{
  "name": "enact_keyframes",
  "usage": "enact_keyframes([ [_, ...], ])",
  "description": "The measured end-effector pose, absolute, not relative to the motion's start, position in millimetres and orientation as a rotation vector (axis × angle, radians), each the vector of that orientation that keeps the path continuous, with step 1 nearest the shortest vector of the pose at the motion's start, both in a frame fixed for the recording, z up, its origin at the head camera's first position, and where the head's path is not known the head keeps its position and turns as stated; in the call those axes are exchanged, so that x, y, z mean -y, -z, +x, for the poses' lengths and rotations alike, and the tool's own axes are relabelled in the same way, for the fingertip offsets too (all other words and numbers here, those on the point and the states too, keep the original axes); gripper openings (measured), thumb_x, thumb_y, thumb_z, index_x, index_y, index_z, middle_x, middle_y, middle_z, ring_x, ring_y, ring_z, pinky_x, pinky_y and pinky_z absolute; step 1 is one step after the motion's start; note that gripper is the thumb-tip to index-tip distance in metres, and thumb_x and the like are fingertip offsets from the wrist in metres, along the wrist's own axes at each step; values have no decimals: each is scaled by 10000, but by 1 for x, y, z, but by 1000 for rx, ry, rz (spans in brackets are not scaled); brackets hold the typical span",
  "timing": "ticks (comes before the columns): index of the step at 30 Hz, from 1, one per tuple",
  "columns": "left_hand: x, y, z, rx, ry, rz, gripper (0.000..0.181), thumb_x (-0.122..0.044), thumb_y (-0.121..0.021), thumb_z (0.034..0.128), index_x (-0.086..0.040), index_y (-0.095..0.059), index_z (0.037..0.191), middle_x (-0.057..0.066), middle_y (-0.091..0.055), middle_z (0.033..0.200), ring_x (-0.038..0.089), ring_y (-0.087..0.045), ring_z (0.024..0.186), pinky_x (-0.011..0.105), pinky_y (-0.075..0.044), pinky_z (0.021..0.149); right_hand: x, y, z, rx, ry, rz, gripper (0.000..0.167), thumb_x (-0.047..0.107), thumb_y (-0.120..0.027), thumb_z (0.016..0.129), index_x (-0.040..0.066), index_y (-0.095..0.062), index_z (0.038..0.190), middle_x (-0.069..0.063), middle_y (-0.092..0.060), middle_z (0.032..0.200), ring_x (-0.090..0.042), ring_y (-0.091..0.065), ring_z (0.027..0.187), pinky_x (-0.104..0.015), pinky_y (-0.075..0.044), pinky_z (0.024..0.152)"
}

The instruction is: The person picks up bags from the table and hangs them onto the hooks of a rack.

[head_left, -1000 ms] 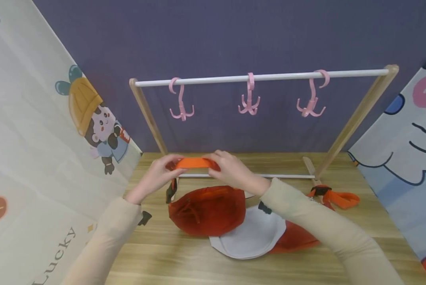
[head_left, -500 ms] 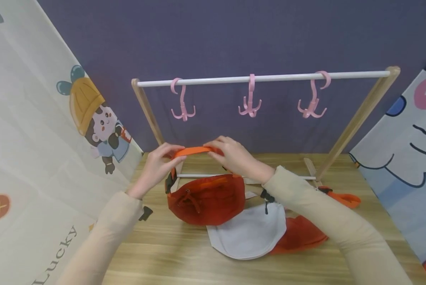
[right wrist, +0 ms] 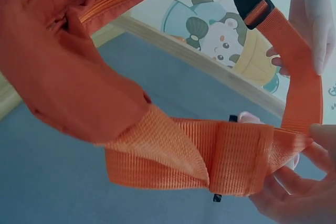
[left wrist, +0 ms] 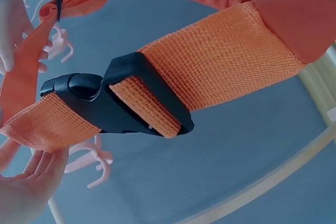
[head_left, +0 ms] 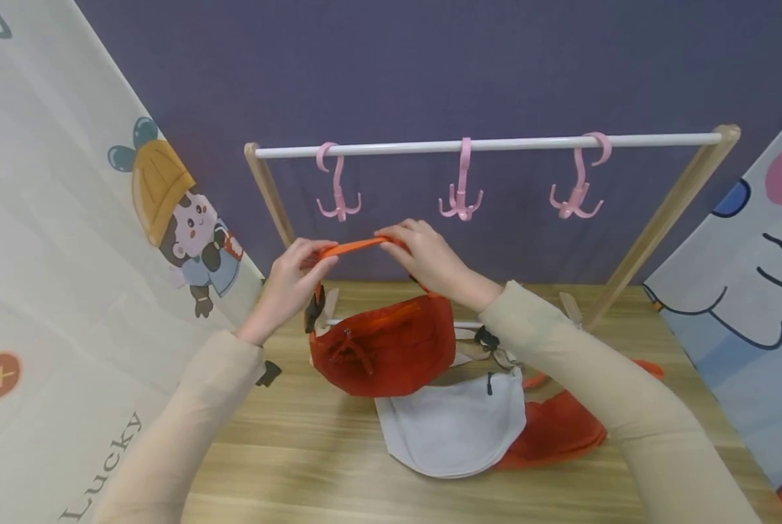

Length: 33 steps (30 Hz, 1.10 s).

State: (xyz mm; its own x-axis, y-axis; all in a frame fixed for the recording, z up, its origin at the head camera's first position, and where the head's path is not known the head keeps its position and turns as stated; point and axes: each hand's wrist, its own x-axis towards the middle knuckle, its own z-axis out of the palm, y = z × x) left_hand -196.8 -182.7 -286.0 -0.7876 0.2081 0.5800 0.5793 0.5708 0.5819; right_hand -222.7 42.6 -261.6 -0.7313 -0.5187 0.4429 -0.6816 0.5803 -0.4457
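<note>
Twelve o'clock is directly away from me. My left hand (head_left: 292, 282) and my right hand (head_left: 432, 263) are raised and level with each other, forearms entering from seven and four o'clock respectively. In each, fingers and thumb pinch the orange strap (head_left: 358, 247), thumb beneath, a short span drawn taut between them. The red bag (head_left: 387, 353) hangs from this strap, at five o'clock from my left hand and seven from my right. A black buckle (head_left: 314, 309) hangs just below my left fingers, at five o'clock. A grey bag (head_left: 452, 433) lies on the tabletop (head_left: 266, 466) at five o'clock from the hanging bag; a second red bag (head_left: 554, 433) adjoins it at three. Three pink hooks (head_left: 463, 182) hang from the white rail (head_left: 397, 148) at twelve.
</note>
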Motion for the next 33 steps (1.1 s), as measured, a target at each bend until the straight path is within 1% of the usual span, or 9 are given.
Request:
enact_keyframes([
  [5, 182, 277, -204, 2349, 1097, -642, 284, -160, -578, 853, -26, -598, 1102, 112, -535, 905, 209, -557, 839, 356, -473, 758, -42, 255, -233, 2542, -888, 984, 310, 227, -485, 911, 80, -569, 1171, -103, -549, 996, -233, -437, 874, -345, -371, 747],
  [16, 184, 262, -217, 2360, 1080, -613, 293, -175, -532, 886, -29, -573, 1137, 142, -523, 989, 240, -537, 898, 384, -450, 794, -34, 241, -255, 2518, -880, 964, 286, 215, -445, 931, 75, -567, 1149, -113, -548, 1006, -250, -425, 861, -345, -346, 750],
  [23, 184, 255, -224, 2378, 1096, -558, 313, -205, -530, 888, -33, -564, 1148, 140, -524, 1021, 235, -535, 898, 371, -438, 769, -28, 235, -268, 2508, -876, 950, 274, 205, -440, 933, 56, -571, 1121, -125, -555, 981, -265, -419, 839, -342, -328, 739],
  [27, 184, 252, -226, 2399, 1107, -512, 341, -245, -519, 892, -44, -554, 1165, 134, -526, 1050, 232, -533, 915, 368, -433, 777, -23, 231, -275, 2526, -863, 931, 272, 203, -421, 940, 56, -567, 1117, -122, -556, 984, -263, -425, 862, -341, -324, 764],
  [30, 183, 251, -228, 2412, 1124, -464, 338, -256, -513, 896, -59, -554, 1167, 128, -532, 1047, 229, -534, 928, 362, -429, 789, -19, 229, -281, 2549, -847, 906, 271, 204, -406, 946, 59, -562, 1114, -121, -555, 980, -267, -428, 874, -342, -325, 779],
  [33, 182, 250, -232, 2408, 1143, -419, 321, -255, -515, 896, -66, -565, 1151, 123, -545, 1029, 222, -533, 920, 348, -425, 775, -15, 228, -286, 2566, -831, 880, 267, 199, -399, 948, 57, -559, 1109, -125, -554, 970, -273, -428, 866, -345, -323, 783],
])
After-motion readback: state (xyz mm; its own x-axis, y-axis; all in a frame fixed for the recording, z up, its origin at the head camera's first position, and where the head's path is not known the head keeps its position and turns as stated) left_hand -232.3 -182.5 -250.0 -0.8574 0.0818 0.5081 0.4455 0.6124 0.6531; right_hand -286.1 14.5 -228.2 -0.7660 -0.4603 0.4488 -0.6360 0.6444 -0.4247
